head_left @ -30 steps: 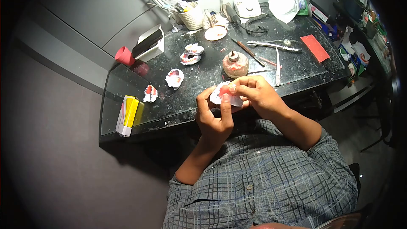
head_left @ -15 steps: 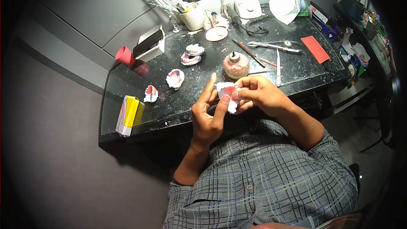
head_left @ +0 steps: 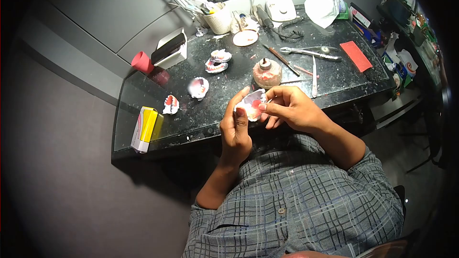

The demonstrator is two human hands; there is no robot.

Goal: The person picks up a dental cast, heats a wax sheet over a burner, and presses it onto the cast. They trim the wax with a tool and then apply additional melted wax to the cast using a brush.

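Holding a white dental cast (head_left: pixel 250 99) just above the near edge of the dark bench (head_left: pixel 203 125), with the hollow side facing up. Taking that cast as the clock's center and twelve as straight away from the body. Turning it from the steeper tilt of half a second ago, and so seemingly opening the red lining (head_left: pixel 256 104) to the fingers and the light. With the left hand (head_left: pixel 235 136), clamping round the seven-to-eleven o'clock side, bringing in the spread fingers and pressing the thumb on the near rim. With the right hand (head_left: pixel 301 111), pinching the three o'clock side between thumb and forefinger, resting the thumb beside or on the red and curling the lower fingers slightly apart; not showing clearly any contact underneath.

Looking chalky, matte and ragged at the rim, but smooth and rosy in the lining. Sitting at one o'clock, just beyond the hands, a squat, cloudy glass bottle (head_left: pixel 267 75) with a metal collar. Lying at eleven, a stacked pair of toothed casts (head_left: pixel 217 62); near ten, a partly blurred cast (head_left: pixel 200 89); at nine, a smaller red-and-white cast (head_left: pixel 171 105). Stretching toward half past one, slim metal pliers (head_left: pixel 308 52); lying flat at two, a smooth red sheet (head_left: pixel 355 56). Gathering pale crumbs and dust, the glossy benchtop.
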